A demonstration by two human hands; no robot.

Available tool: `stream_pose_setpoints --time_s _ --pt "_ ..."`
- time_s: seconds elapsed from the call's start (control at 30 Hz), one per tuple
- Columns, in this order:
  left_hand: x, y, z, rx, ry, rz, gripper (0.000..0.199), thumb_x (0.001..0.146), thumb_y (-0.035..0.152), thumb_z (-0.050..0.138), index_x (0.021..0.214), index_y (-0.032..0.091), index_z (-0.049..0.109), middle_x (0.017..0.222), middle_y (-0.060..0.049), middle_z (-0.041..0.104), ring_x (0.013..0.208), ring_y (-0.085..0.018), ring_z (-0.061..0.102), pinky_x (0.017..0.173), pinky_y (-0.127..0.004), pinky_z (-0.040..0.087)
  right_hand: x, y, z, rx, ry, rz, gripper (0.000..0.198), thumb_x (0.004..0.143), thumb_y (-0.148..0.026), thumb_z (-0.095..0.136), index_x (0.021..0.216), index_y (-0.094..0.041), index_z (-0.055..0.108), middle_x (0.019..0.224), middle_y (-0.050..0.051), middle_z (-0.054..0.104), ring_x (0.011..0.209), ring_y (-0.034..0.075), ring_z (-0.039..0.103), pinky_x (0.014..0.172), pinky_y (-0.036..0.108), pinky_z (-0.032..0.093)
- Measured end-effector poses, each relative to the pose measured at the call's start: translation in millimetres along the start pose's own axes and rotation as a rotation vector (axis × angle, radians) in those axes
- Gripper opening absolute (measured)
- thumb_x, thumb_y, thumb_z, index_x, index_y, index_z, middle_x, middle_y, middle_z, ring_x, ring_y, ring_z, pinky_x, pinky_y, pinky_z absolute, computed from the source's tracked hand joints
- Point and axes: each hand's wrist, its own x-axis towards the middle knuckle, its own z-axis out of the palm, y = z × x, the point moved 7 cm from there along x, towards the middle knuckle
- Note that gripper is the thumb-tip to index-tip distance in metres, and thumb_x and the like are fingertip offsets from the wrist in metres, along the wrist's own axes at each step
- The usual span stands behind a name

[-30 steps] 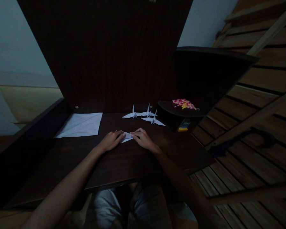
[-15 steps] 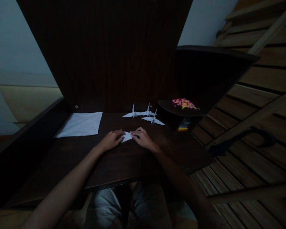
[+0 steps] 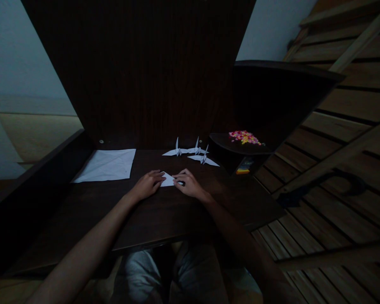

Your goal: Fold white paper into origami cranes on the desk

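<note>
A small folded sheet of white paper [image 3: 167, 180] lies on the dark desk between my two hands. My left hand [image 3: 149, 185] holds the left side of it, with the fingers and thumb closed down on the paper. At its right corner, my right hand [image 3: 189, 184] has bent fingers pinching the paper. Some of the sheet is covered by my fingertips. Behind my hands stand three white paper cranes: one on the left [image 3: 178, 151], one in the middle [image 3: 197, 149] and one nearer on the right [image 3: 204, 159].
Larger creased white paper [image 3: 109, 165] lies at the desk's back left. On a corner shelf [image 3: 223, 141] to the right sits a pile of small pink, red and yellow pieces [image 3: 245, 137]. A low side panel [image 3: 44, 177] bounds the desk [image 3: 164, 219] on the left.
The folded paper has turned slightly, and more of its white face shows between my hands. My left hand has shifted up a little; the right hand has hardly moved.
</note>
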Motion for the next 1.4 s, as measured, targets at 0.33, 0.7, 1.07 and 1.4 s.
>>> stream_pose_setpoints --time_s 0.33,0.7,1.07,1.4 --pt "1.9 0.9 -6.7 0.154 0.070 0.030 0.035 0.080 0.007 0.052 0.105 0.022 0.071 0.123 -0.008 0.063 0.113 -0.025 0.052 0.094 -0.043 0.047 0.1 -16.6 2.9 0.095 -0.025 -0.139 0.012 0.079 -0.030 0.069 0.084 -0.020 0.074 0.092 0.006 0.066 0.092 0.020 0.053 0.085 0.037 0.047" --pt "0.8 5.6 -8.8 0.134 0.098 -0.001 0.027 0.086 0.015 0.048 0.097 0.019 0.072 0.100 -0.009 0.067 0.092 -0.020 0.062 0.084 -0.033 0.052 1.3 -5.4 26.9 0.105 -0.179 -0.117 0.040 0.089 -0.039 0.055 0.122 -0.017 0.061 0.138 0.012 0.050 0.134 0.023 0.038 0.110 0.041 0.033" --pt "2.9 -2.4 2.9 0.155 -0.055 -0.120 0.044 0.094 0.041 0.035 0.124 0.019 0.058 0.137 -0.006 0.053 0.137 -0.028 0.031 0.112 -0.048 0.026 10.0 -6.8 29.7 -0.157 -0.232 0.036 0.068 0.091 -0.054 0.041 0.142 -0.009 0.035 0.149 0.016 0.031 0.141 0.025 0.025 0.115 0.043 0.022" --pt "2.5 -12.2 -3.8 0.269 0.004 -0.237 0.039 0.095 0.037 0.035 0.113 0.020 0.066 0.128 -0.008 0.060 0.131 -0.028 0.042 0.111 -0.044 0.030 24.5 -0.2 34.0 -0.216 -0.197 0.119 0.059 0.093 -0.051 0.037 0.136 -0.013 0.047 0.145 0.011 0.041 0.138 0.026 0.030 0.114 0.043 0.024"
